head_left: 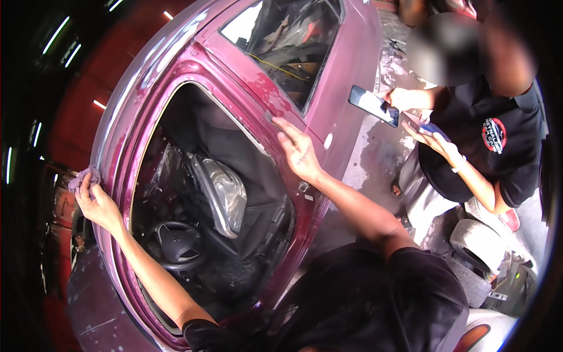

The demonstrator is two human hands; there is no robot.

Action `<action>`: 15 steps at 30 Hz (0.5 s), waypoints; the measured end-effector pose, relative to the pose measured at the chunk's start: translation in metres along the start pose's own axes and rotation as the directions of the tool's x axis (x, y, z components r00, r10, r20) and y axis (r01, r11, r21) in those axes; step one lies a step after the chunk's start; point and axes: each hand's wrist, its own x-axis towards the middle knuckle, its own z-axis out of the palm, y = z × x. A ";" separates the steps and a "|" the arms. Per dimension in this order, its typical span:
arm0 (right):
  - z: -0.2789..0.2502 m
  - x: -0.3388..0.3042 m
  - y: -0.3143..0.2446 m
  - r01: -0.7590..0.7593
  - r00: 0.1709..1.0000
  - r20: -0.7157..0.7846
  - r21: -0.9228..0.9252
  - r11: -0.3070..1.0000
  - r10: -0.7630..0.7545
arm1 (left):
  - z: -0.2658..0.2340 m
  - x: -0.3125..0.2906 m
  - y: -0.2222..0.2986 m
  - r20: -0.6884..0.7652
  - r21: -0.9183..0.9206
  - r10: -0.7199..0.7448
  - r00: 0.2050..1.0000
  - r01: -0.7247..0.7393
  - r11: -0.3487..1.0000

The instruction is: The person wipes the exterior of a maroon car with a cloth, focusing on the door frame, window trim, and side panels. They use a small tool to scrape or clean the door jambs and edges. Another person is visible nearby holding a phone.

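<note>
A crumpled purple-grey cloth (87, 178) is gripped in my left hand (101, 205), which rests against the roof edge of a maroon car body (346, 88) at the left. The paint on the body is patchy and dull. My right hand (300, 154) lies on the pillar (249, 108) behind the front door opening, its fingers stretched toward the rear window. At its fingertips is a small grey spot (268, 117); I cannot tell what it is. Between my arms the doorless opening shows a steering wheel (179, 242) and a loose headlight (226, 196) inside the cabin.
At the right, a person in a black shirt (516, 117) stands close to the car, holding a phone (373, 106). Wheels (478, 243) lie on the floor at the lower right. A yellow wire (281, 68) shows behind the rear window, and red structures (76, 111) stand beyond the car.
</note>
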 end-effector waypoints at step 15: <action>0.035 0.045 0.051 0.644 0.757 0.291 -0.489 0.589 -0.586 | 0.002 0.005 0.006 0.102 -0.123 0.040 0.994 -0.028 0.992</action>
